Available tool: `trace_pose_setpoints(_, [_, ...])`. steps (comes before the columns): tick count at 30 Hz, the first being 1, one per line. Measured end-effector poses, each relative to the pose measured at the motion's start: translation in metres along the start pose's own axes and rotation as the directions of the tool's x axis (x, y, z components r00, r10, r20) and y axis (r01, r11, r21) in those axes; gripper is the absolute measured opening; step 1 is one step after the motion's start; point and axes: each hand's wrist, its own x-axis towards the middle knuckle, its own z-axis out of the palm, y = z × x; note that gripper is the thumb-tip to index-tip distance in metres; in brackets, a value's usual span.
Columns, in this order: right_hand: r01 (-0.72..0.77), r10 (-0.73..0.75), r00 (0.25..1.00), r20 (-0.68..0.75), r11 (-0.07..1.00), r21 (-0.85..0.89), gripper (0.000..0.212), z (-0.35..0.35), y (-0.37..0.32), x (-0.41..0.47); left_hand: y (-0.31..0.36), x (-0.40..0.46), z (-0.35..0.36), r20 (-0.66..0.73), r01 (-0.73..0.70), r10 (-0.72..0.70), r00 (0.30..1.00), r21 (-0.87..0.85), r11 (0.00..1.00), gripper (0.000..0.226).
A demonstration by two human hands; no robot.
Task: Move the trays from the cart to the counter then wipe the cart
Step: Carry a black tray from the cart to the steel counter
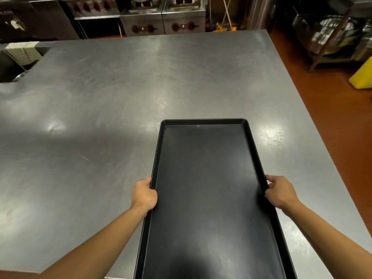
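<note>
L hand [144,195] fingers were curled round the black tray [209,190] left rim; R hand [278,191] gripped the right rim. Tray was lengthwise over the steel counter [100,101], w/ stoves [161,19] beyond.

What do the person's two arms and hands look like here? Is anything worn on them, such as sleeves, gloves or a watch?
Both forearms are bare as far as the frame shows; no sleeve edge is in view. The left hand and the right hand wear no gloves. No watch, bracelet or ring is visible on either wrist or on the fingers that show. No markings can be seen.
</note>
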Motion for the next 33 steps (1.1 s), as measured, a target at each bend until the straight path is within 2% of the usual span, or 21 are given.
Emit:
trace_pose_setpoints(8, [0.036,-0.045,0.996,-0.077,0.993,-0.109,0.063,0.016,0.003,0.001,-0.015,0.008,0.015,-0.028,-0.028,0.029,0.999,0.048,0.998,0.060])
trace_pose_setpoints(16, [0.033,-0.062,0.990,-0.123,0.974,-0.222,0.042,0.020,-0.002,0.009,-0.019,0.015,0.024,-0.082,-0.008,0.015,0.997,0.086,0.996,0.066])
trace_pose_setpoints(21, [0.010,-0.049,0.994,-0.100,0.934,-0.356,0.015,0.021,-0.008,0.014,-0.016,0.016,0.024,-0.097,-0.021,0.033,0.995,0.121,0.992,0.062])
trace_pose_setpoints(27, [-0.061,0.026,0.995,-0.093,0.917,-0.394,0.020,0.030,-0.003,0.026,-0.016,0.017,0.024,-0.107,-0.013,0.029,0.994,0.148,0.989,0.062])
trace_pose_setpoints(33, [-0.069,0.025,0.995,-0.101,0.886,-0.458,0.023,0.034,0.001,0.030,-0.012,0.012,0.024,-0.108,-0.012,0.031,0.994,0.170,0.985,0.061])
